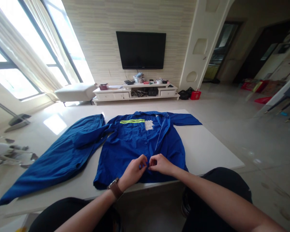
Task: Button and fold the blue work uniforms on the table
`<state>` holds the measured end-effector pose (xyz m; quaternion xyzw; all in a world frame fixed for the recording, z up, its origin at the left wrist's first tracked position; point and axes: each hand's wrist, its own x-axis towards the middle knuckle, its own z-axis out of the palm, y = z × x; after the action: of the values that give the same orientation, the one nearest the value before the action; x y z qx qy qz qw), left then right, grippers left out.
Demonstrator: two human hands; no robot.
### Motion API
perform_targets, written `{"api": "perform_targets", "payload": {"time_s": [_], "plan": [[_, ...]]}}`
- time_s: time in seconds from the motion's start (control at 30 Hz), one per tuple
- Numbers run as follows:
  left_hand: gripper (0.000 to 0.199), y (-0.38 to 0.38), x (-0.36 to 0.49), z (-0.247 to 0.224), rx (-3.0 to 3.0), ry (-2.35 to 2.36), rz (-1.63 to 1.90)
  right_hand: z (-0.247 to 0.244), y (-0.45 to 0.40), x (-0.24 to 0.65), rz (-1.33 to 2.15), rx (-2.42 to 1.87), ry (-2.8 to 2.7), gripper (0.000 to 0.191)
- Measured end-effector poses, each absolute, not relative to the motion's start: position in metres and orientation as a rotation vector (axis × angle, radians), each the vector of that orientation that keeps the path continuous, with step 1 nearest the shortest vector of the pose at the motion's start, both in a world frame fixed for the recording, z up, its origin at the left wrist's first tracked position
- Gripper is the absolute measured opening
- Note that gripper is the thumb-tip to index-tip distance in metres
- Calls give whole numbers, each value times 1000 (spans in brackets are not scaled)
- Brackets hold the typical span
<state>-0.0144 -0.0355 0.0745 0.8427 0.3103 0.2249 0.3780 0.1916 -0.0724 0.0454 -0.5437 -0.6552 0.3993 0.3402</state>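
The person's left hand (138, 165) and right hand (159, 163) meet at the lower front of the blue jacket (128, 149), each with thumb and fingertips drawn narrow, pinching its cloth near the front edges; exactly how much each one grips cannot be told. The jacket lies spread on a white table (214, 149), its hem toward the person. To the jacket's left, a second blue garment (55, 158) stretches out, overlapped by one sleeve. On the jacket's chest, a flapped pocket (130, 126) sits below a yellow-green stripe (132, 121); its contents are hidden. Well beyond the jacket stands a low white cabinet (135, 86): drawers (113, 96) flank a middle compartment crammed with dark, jumbled items (139, 93), too small to identify. On top, a clear bag (138, 78) holds something bluish, and a dark red box (103, 87) sits leftward. Beyond the jacket's right shoulder, black bags (183, 94) and a red bag (195, 95) rest on the floor, contents unseen.
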Motion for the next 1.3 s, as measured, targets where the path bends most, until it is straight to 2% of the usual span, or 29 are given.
{"api": "perform_targets", "payload": {"time_s": [0.33,0.7,0.9,1.07,1.3], "plan": [[27,-38,-16,72,2102,782,611,43,-73,188,1093,-1458,-1671,6],[14,-30,-13,67,1855,887,677,40,-78,180,962,-1457,-1627,10],[33,-29,-15,66,1875,987,480,43,-76,181,893,-1505,-1631,11],[26,-30,-14,65,2001,1000,436,41,-79,181,876,-1480,-1725,15],[31,-27,-15,80,1944,1041,417,44,-72,184,1084,-1414,-1571,21]]}}
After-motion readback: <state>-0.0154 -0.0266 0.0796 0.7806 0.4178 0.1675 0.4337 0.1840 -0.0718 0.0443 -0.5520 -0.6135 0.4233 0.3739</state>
